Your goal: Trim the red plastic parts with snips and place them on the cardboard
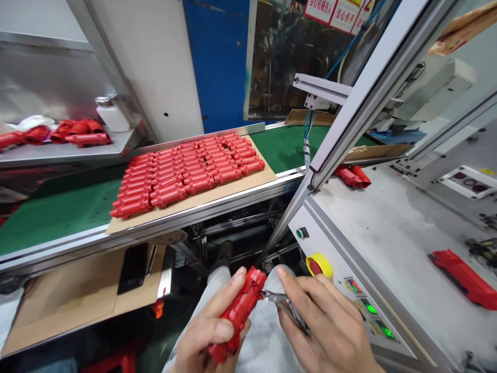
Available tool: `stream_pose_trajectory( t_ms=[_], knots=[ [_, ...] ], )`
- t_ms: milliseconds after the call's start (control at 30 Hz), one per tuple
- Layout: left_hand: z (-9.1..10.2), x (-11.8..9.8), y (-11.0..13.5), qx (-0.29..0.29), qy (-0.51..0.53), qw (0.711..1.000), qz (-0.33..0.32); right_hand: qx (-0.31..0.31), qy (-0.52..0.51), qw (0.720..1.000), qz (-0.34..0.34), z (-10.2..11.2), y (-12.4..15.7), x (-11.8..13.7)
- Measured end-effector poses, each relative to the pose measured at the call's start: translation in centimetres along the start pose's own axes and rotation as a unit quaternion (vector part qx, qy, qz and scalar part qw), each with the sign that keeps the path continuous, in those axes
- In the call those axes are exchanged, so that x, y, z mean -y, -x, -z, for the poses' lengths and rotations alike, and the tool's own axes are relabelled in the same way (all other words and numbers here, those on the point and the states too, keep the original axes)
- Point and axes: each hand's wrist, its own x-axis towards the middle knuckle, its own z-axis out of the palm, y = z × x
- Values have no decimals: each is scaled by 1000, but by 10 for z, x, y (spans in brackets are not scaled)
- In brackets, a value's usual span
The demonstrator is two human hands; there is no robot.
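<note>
Slantwise, red part (241,309) between left fingers (224,329); pliers (275,297) at upper end.

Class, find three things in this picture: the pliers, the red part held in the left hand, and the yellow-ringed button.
Pliers (276,297): head view, on the metal nose.
Held red part (244,306): head view, mid-body.
Yellow-ringed button (315,267): head view, on its red centre.
</note>
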Motion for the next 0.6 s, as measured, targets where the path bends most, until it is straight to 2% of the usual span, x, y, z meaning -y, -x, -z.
stream_pose_trajectory(
  t_ms=[133, 433, 500, 600],
  knots=[
    [8, 5, 4, 20, -3, 1000, 10, 6, -13, 1000, -9, -3, 0, 2],
    [3, 6, 0, 20, -27, 996, -85, 35, -114, 991, -62, -17, 6, -4],
    [4, 7, 0, 21, -18, 997, -77, 40, -118, 990, -64, -19, 8, -6],
    [8, 9, 1, 13, -34, 999, -31, 47, -128, 989, -62, -20, 8, -7]
  ],
)
